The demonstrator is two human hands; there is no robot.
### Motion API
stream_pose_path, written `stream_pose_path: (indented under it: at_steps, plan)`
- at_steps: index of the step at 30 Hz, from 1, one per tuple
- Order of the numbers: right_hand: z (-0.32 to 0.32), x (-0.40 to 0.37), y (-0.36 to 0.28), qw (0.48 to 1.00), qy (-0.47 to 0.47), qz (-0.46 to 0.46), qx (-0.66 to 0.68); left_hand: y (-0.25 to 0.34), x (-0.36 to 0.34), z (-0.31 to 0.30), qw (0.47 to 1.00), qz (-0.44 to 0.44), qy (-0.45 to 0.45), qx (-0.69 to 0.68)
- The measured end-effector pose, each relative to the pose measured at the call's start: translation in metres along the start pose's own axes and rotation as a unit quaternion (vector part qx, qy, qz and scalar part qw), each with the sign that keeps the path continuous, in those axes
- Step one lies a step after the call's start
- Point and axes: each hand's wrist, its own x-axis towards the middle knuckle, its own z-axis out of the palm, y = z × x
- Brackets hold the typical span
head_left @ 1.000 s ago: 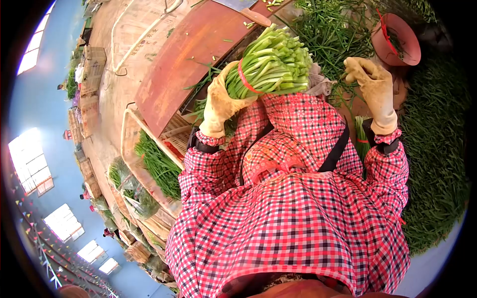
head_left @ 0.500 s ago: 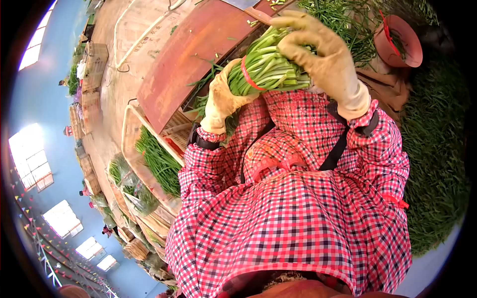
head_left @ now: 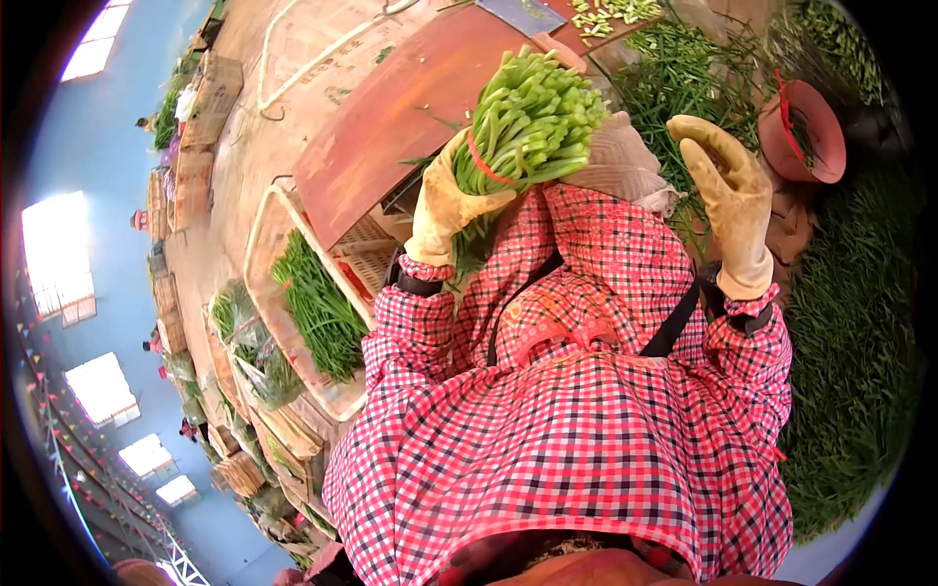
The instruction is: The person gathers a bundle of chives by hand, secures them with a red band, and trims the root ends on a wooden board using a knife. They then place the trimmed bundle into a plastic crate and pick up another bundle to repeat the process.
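My left hand (head_left: 445, 200), in a stained pale glove, grips a bunch of green chives (head_left: 537, 122) tied with a red band (head_left: 484, 161). The cut stalk ends face up and to the right; the leafy end hangs below my wrist, partly hidden. To the right, my right hand (head_left: 726, 200), gloved too, is raised with fingers curved and apart, holding nothing. Behind the bunch, on the reddish-brown board (head_left: 386, 117), lies a broad grey blade (head_left: 518, 14) with a wooden handle (head_left: 559, 51). Small cut stalk pieces (head_left: 611, 14) lie beside it.
A crate of greens (head_left: 318, 313) and a plastic-wrapped bundle (head_left: 256, 342) stand at left. Loose greens (head_left: 674, 88) lie behind my right hand, near a reddish bucket (head_left: 816, 137). A large heap of greens (head_left: 850, 361) covers the right side. People and boxes are far left.
My right hand has let go of the stalk ends and moved right and down, away from the bunch. The left hand still holds the bunch, its cut ends now turned more into view.
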Motion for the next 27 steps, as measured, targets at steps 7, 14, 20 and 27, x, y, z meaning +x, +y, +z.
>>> stream_pose_path:
  at_steps: [7, 14, 20, 27]
  plan:
    - [0.053, 0.013, -0.034, 0.924, -0.018, -0.343, -0.167, -0.009, 0.0, 0.003, 1.0, 0.01, 0.012, -0.016]
    - [0.072, 0.024, -0.028, 0.9, -0.048, -0.394, -0.18, 0.0, -0.006, 0.009, 0.999, 0.02, 0.036, -0.023]
    - [0.049, 0.02, -0.011, 0.908, -0.093, -0.389, -0.128, -0.005, -0.012, 0.001, 0.999, 0.017, 0.02, -0.031]
    - [0.021, 0.011, 0.004, 0.985, -0.041, -0.134, -0.097, -0.013, -0.021, -0.001, 0.995, 0.018, 0.023, -0.091]
